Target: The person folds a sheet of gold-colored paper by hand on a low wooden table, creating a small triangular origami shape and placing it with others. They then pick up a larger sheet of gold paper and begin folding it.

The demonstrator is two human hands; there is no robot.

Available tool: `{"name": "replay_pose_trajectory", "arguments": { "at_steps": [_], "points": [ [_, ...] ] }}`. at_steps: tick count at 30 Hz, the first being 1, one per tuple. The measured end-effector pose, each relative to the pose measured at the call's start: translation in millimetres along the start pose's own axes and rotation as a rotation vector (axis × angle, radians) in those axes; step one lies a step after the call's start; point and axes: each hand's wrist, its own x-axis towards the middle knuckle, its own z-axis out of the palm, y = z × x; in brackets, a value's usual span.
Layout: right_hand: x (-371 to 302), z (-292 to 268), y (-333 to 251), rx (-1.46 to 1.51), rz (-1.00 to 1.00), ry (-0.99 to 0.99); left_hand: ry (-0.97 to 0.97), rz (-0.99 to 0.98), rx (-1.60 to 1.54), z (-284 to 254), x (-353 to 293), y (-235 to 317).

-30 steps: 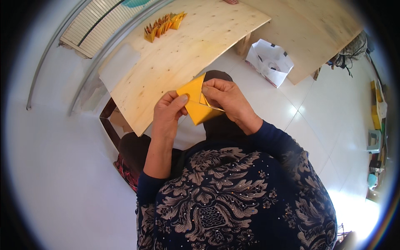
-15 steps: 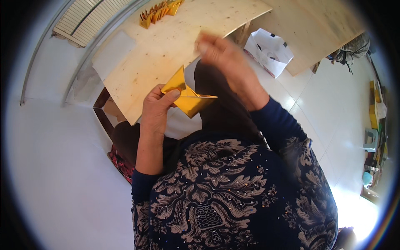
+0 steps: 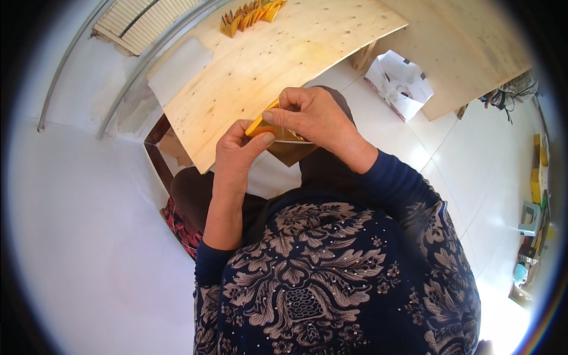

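While both hands meet just above the near edge of the plywood tabletop, they pinch a small folded piece of gold/yellow paper btwn them. Left hand comes up from below, thumb pressed vs. the paper's lower left edge, fingers curled behind it; closed on the paper. Right hand reaches over from the right, fingertips bent down onto the top fold, w/ thumb on the paper's near side; also closed on it. Most of the paper is hidden by the fingers, so only a shiny strip + a short corner show; exact fold shape can't be told. Paper is held in the air, near the tabletop's front edge, not resting on it. At the far end of the tabletop, well apart from the hands, sits a row of folded gold paper pieces, upright, packed side by side. To the right, on the white tiled floor, lies a white paper bag, just beside a second wooden board. Below the tabletop's left corner a dark wooden frame shows. Person wears a dark blue top w/ a pale floral pattern, sleeves to the wrists.
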Motion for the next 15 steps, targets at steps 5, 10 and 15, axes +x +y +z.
{"name": "replay_pose_trajectory", "arguments": {
  "at_steps": [5,10,15],
  "points": [
    [1,3,-4,-0.205,-0.047,-0.063,-0.050,0.051,0.254,-11,2,12],
    [-12,-14,2,-0.126,-0.403,0.223,0.009,0.018,0.117,-27,4,12],
    [-19,-5,26,0.165,-0.121,0.032,0.085,0.006,-0.325,-35,9,-5]
  ]
}}
